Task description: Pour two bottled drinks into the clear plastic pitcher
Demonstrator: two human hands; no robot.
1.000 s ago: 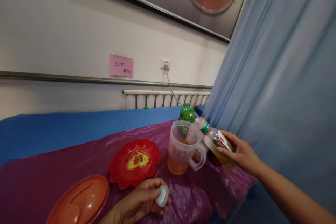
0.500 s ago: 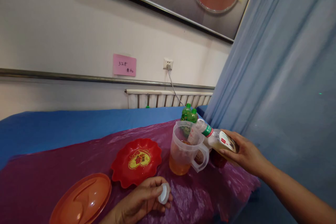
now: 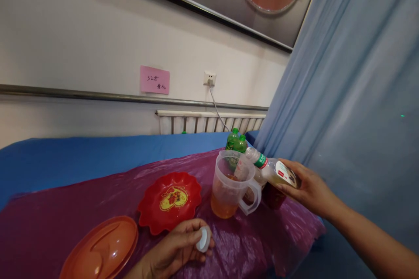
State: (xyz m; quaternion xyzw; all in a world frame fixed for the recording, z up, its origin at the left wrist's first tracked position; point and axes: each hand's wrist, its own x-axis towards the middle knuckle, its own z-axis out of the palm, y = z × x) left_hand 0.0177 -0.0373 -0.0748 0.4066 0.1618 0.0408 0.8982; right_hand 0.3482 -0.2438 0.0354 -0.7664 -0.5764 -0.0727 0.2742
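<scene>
On the left, an orange oval dish (image 3: 100, 248) lay on the purple plastic sheet (image 3: 94, 194), with a red scalloped plate (image 3: 170, 202) next to it. Near the plate, the left hand (image 3: 180, 246) pinched a white cap (image 3: 203, 239) between thumb and bent fingers. A clear pitcher (image 3: 225, 183) stood upright, amber liquid (image 3: 224, 207) inside. The tilted bottle (image 3: 271, 169) had its neck near the pitcher's rim; the right hand (image 3: 309, 189) gripped its lower body, fingers spread only to its width.

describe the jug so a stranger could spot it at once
On the purple sheet, look right of the red dish. The jug there is open-topped, amber liquid low inside; unlike the dish and green bottles, it has a loop handle.
</scene>
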